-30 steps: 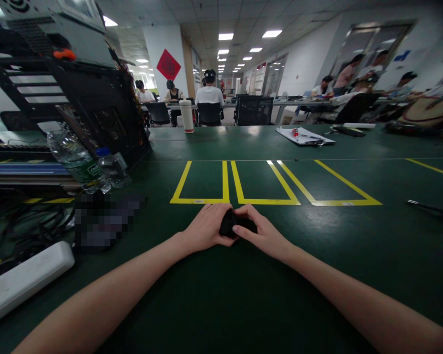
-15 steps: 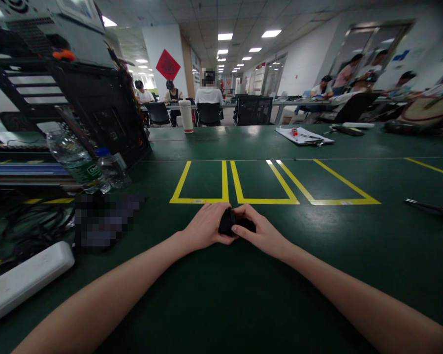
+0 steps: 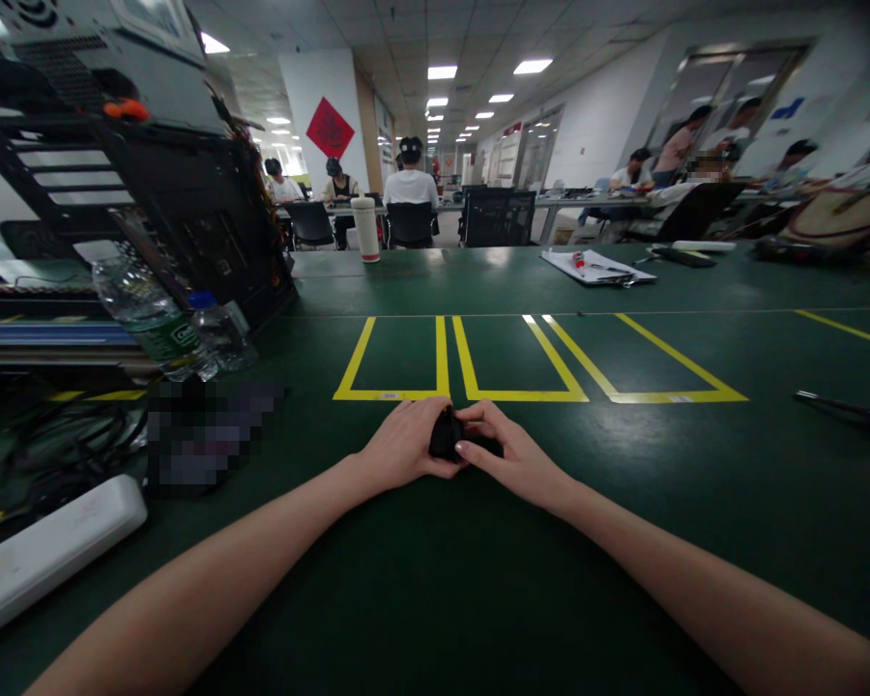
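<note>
A small black object (image 3: 445,437) sits between my two hands, just in front of the yellow tape lines; its kind is too dark to make out. Wrapped around its left side is my left hand (image 3: 408,440), thumb below and fingers above. On the right, my right hand (image 3: 511,447) pinches the object's right side with thumb and forefinger. My fingers cover part of it. Both hands rest low over the green table (image 3: 435,580).
Yellow tape frames (image 3: 526,394) mark the tabletop ahead. Left are plastic bottles (image 3: 152,324), a computer case (image 3: 217,232), cables and a white power strip (image 3: 58,551). Farther off stand a cup (image 3: 366,230) and a clipboard (image 3: 601,268). A dark tool (image 3: 848,410) lies right. People sit beyond.
The black object looks slightly turned between my fingers. Both hands and arms stay in nearly the same place.
</note>
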The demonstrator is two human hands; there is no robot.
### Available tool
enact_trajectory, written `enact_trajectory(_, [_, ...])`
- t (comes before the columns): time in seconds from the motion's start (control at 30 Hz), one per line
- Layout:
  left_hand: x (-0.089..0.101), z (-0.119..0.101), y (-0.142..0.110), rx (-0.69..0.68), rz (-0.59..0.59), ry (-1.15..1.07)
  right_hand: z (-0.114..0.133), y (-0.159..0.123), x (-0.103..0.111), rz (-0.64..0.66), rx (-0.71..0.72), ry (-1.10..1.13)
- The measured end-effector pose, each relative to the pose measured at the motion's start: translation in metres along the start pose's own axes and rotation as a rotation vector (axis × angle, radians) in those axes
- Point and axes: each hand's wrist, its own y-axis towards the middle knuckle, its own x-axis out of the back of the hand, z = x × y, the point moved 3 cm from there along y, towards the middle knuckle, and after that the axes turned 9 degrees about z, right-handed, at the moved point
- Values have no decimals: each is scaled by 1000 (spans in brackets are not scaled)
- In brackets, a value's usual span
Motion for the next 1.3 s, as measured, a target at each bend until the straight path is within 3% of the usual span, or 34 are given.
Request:
enact_trajectory(0.93, [0,1,2,67,10,-36,-3,1,-1,-30,-29,58])
enact_trajectory(1.3, [0,1,2,19,-7,-177,-9,6,-3,-59,-23,176])
